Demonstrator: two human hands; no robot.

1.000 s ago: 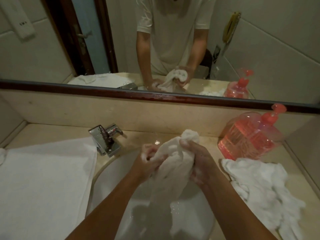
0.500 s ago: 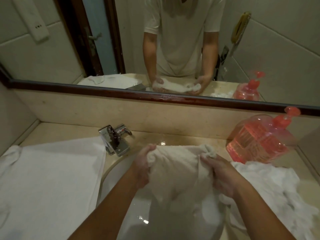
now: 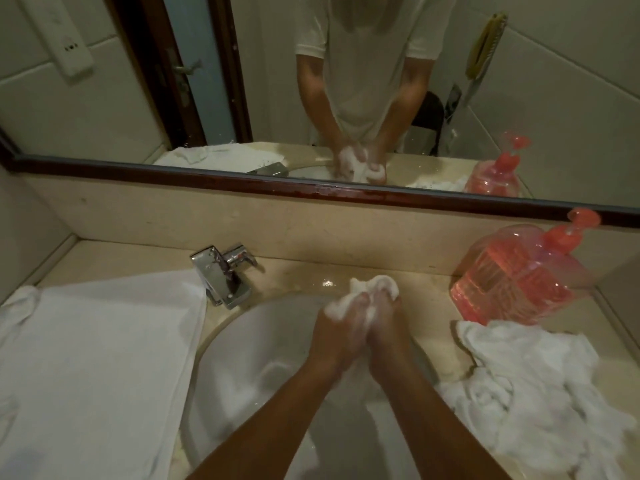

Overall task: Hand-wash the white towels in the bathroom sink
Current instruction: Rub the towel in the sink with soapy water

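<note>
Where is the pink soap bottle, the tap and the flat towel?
pink soap bottle (image 3: 512,289), head view, on its clear belly.
tap (image 3: 220,280), head view, on its shiny body.
flat towel (image 3: 97,358), head view, on its middle.

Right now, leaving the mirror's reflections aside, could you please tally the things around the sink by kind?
White towels: 3, the flat towel at left, the crumpled towel at right, the soapy towel gripped by the left hand and right hand.
Pink soap dispenser: 1
Faucet: 1
Total: 5
</note>
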